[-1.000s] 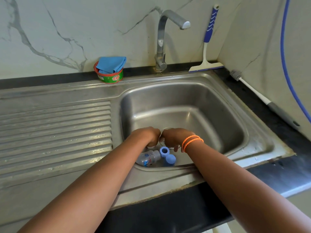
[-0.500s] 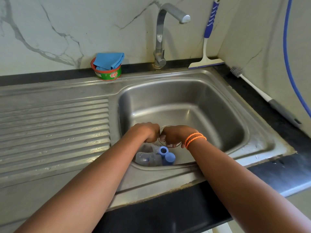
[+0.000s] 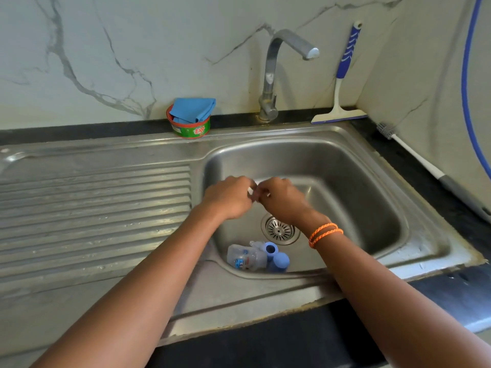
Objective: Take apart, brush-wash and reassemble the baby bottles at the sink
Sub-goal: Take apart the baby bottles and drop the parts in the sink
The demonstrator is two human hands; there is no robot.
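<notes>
A clear baby bottle (image 3: 245, 258) lies on its side at the near edge of the steel sink basin (image 3: 345, 166). A blue collar ring (image 3: 270, 247) and a blue cap (image 3: 279, 261) lie against it, with a small clear teat (image 3: 255, 244) beside them. Above the middle of the basin, my left hand (image 3: 228, 199) and my right hand (image 3: 282, 201) meet fingertip to fingertip. Both pinch a small pale piece (image 3: 252, 193) between them. It is blurred and mostly hidden, so I cannot tell which part it is.
The drain strainer (image 3: 279, 230) shows below my right wrist. The tap (image 3: 276, 75) stands behind the basin. A bottle brush (image 3: 427, 163) lies on the right counter, a squeegee (image 3: 341, 83) leans on the wall, and a soap tub with a blue cloth (image 3: 190, 120) sits at the back. The ribbed drainboard (image 3: 93, 208) is left.
Both hands have lifted from low beside the bottle to above the middle of the basin, still together. The drain strainer is now uncovered. The bottle parts have not moved.
</notes>
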